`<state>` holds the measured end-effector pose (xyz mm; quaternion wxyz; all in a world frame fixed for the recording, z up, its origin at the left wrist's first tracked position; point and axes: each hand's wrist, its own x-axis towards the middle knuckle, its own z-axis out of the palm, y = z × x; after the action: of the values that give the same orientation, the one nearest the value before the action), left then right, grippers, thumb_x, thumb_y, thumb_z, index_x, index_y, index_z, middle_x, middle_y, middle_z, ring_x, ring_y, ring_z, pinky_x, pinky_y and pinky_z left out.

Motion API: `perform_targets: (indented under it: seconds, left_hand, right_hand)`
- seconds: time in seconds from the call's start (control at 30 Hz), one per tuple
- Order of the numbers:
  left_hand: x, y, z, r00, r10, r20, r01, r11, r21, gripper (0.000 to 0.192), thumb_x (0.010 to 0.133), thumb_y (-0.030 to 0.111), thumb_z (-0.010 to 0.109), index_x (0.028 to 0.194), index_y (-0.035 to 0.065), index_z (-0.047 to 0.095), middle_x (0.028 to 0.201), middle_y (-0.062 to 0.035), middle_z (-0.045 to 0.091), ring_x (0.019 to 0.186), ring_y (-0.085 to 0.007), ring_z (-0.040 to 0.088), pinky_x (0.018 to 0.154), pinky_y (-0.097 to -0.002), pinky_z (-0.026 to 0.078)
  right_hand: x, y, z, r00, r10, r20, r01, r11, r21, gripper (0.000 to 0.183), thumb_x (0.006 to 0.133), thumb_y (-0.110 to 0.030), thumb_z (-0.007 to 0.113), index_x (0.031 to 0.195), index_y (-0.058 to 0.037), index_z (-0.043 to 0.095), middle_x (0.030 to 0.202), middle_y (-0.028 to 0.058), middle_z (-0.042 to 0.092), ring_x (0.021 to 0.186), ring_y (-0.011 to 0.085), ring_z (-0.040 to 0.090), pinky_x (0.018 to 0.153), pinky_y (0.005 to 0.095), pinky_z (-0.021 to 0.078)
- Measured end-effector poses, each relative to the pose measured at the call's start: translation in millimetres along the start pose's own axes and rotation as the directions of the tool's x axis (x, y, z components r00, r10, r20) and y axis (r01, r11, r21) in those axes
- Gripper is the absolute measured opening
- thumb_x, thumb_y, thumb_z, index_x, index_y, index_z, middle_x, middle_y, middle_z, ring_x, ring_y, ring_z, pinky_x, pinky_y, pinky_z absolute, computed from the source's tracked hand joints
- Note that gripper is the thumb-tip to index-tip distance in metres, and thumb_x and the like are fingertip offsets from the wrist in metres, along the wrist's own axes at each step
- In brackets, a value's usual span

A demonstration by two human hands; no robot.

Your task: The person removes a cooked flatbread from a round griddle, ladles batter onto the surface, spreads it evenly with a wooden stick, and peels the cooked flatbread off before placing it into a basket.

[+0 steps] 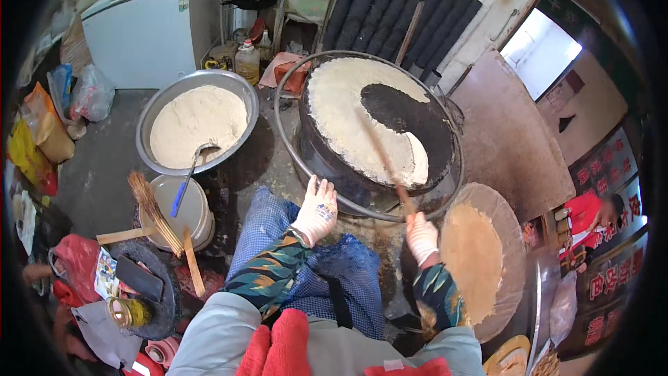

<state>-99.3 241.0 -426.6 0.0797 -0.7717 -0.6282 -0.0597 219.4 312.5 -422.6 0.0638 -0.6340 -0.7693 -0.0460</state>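
Note:
My left hand, in a white glove, has its fingers over the near left side of a metal ring. That ring runs around a black round griddle. In my gloved right hand is a wooden stick, blurred, reaching over the griddle. Pale batter coats much of the griddle in a broad curved band, with a thicker fold near its right end. A dark patch of bare griddle shows inside the curve. The far end of the stick is too blurred to make out.
Left stands a metal basin of batter with a blue-handled ladle. Below it are a bucket and a straw brush. A thin round flatbread lies at right. A person in red is at far right.

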Motion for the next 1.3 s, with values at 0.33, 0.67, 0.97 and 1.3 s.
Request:
perform_targets:
  seconds: [0.33,0.67,0.97,1.3]
  left_hand:
    - [5,-24,2,0.995,-0.095,-0.040,0.097,0.994,0.040,0.053,0.083,0.032,0.060,0.122,-0.0025,0.061,0.134,-0.0171,0.055,0.133,-0.0330,0.044,0.115,-0.0624,0.017]
    - [10,-52,-6,0.983,-0.170,-0.074,0.170,0.985,-0.013,0.044,0.087,0.018,0.046,0.122,-0.0050,0.061,0.136,-0.0194,0.055,0.134,-0.0359,0.043,0.114,-0.0653,0.014]
    - [23,-64,-18,0.948,-0.299,0.106,0.286,0.951,0.118,0.061,0.078,0.040,0.065,0.126,0.0022,0.059,0.139,-0.0136,0.052,0.138,-0.0326,0.038,0.114,-0.0650,0.012]
    - [-6,-2,4,0.976,-0.021,-0.215,-0.005,0.993,-0.119,0.057,0.076,0.028,0.065,0.119,-0.0084,0.059,0.130,-0.0240,0.056,0.129,-0.0402,0.045,0.113,-0.0664,0.016]
  right_hand:
    - [23,21,-2,0.978,0.189,0.084,-0.181,0.979,-0.088,0.038,0.098,-0.042,0.046,0.100,-0.0059,0.057,0.081,0.0261,0.066,0.078,0.0464,0.065,0.072,0.0571,0.0500]
    - [4,3,-1,0.996,0.071,0.061,-0.070,0.997,-0.015,0.033,0.097,-0.039,0.047,0.096,-0.0069,0.055,0.077,0.0278,0.065,0.075,0.0479,0.064,0.069,0.0596,0.0493]
    - [16,12,-6,0.995,0.088,0.041,-0.083,0.991,-0.108,0.033,0.099,-0.038,0.044,0.098,-0.0062,0.053,0.079,0.0253,0.066,0.074,0.0457,0.065,0.068,0.0574,0.0502]
    - [9,16,7,0.986,0.084,0.147,-0.086,0.996,0.008,0.038,0.098,-0.039,0.043,0.095,-0.0040,0.057,0.081,0.0241,0.067,0.078,0.0434,0.066,0.071,0.0538,0.0505]
